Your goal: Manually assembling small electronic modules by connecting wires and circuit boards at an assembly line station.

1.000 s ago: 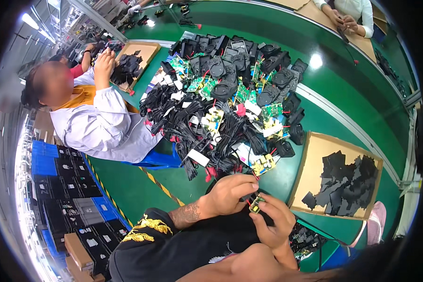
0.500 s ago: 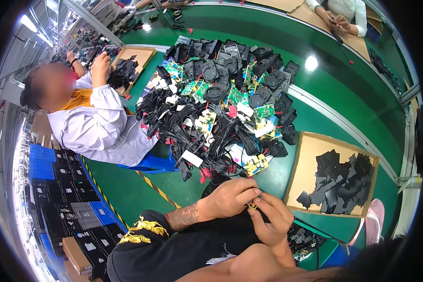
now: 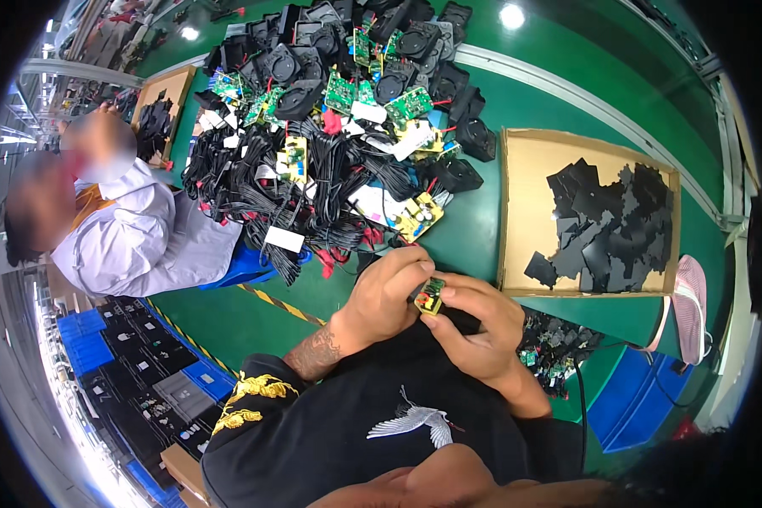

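Close in front of my chest, a small circuit board (image 3: 429,298) with yellow and green parts is held between both hands. My left hand (image 3: 384,295) pinches its left side, with the fingers curled over. From the right, the thumb and forefinger of my right hand (image 3: 483,326) grip its other side. My fingers cover part of the board. Just beyond lies a larger yellow and green circuit board (image 3: 416,217) at the near edge of a pile, beside bundles of black cable (image 3: 326,182) with red ends.
Black plastic housings (image 3: 300,63) heap up at the far side of the green table. A cardboard tray (image 3: 525,169) of thin black sheets (image 3: 610,224) lies right. A co-worker in a pale jacket (image 3: 148,237) sits left. A pink bag-like item (image 3: 690,309) rests at the right edge.
The view has shifted, so the table and pile sit higher and further left. My hands have turned the small board, and more of its yellow and green face shows.
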Tool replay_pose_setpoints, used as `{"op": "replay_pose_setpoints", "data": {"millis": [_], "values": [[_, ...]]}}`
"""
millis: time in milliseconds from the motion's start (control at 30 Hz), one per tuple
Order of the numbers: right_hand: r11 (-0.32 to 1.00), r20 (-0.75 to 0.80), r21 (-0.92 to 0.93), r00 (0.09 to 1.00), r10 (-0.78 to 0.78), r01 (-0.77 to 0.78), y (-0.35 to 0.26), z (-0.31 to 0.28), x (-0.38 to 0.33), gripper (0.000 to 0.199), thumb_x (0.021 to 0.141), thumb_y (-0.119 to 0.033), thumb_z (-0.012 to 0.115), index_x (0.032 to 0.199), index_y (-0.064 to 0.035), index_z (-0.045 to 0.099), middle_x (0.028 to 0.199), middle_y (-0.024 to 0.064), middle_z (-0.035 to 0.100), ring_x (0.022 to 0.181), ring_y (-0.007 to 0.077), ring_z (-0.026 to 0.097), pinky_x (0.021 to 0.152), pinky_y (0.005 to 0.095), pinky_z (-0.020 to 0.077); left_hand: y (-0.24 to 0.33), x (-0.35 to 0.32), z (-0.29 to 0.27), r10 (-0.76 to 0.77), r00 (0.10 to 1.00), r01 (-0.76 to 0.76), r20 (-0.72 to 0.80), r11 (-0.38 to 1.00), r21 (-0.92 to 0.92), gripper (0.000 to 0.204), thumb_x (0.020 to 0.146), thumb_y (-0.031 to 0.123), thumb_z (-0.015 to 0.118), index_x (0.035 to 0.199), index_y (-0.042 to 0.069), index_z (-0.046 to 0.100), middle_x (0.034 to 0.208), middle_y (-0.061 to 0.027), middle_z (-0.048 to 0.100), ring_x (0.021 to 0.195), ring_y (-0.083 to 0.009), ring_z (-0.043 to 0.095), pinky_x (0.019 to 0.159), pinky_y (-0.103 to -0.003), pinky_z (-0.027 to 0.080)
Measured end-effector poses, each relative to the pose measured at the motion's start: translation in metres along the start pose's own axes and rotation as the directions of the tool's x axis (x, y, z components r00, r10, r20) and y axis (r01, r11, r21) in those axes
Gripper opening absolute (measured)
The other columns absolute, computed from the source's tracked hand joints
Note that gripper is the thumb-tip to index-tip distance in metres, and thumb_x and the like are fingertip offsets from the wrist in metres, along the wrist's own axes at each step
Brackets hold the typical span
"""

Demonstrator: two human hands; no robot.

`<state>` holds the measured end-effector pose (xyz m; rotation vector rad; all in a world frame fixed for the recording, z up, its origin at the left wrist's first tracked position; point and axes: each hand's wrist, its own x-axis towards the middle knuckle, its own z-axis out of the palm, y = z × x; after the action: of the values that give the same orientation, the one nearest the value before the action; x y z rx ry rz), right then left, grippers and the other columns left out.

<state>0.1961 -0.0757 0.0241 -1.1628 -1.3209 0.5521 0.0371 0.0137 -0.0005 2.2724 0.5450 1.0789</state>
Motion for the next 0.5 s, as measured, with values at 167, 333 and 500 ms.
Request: {"op": "replay_pose_setpoints", "data": {"millis": [167,333,500], "values": [[1.0,0.044,-0.002,0.999,0.005,-0.005,-0.0016,0.0008,0.0005,0.044,0.077,0.002,0.082,0.119,-0.0002,0.071,0.111,0.0196,0.073,0.091,0.0312,0.076,0.077,0.0355,0.0615,0.0004,-0.0026,-0.0009,0.017,0.999,-0.017,-0.035,1.0,-0.004,0.048,0.07,-0.008,0.076,0.114,0.001,0.057,0.106,-0.0171,0.063,0.083,-0.0344,0.066,0.066,-0.04,0.056],[1.0,0.095,-0.007,0.995,0.004,-0.004,-0.0051,-0.0019,0.001,0.039,0.081,0.0,0.08,0.118,0.0006,0.069,0.11,0.0215,0.072,0.089,0.0317,0.073,0.077,0.0358,0.0598,0.001,0.0007,-0.0063,0.005,0.999,-0.006,0.042,0.999,0.033,0.046,0.072,-0.005,0.076,0.114,0.001,0.057,0.106,-0.0161,0.063,0.082,-0.0334,0.066,0.066,-0.04,0.056],[1.0,0.12,0.002,0.993,0.018,-0.019,-0.0092,-0.0019,0.0005,0.035,0.083,0.001,0.079,0.116,-0.0001,0.07,0.111,0.0204,0.071,0.087,0.029,0.073,0.075,0.0343,0.0594,-0.0003,-0.0001,-0.0084,0.021,0.998,-0.022,0.057,0.999,0.03,0.046,0.073,-0.003,0.076,0.115,0.001,0.057,0.105,-0.016,0.063,0.083,-0.0335,0.067,0.067,-0.04,0.056]]}}
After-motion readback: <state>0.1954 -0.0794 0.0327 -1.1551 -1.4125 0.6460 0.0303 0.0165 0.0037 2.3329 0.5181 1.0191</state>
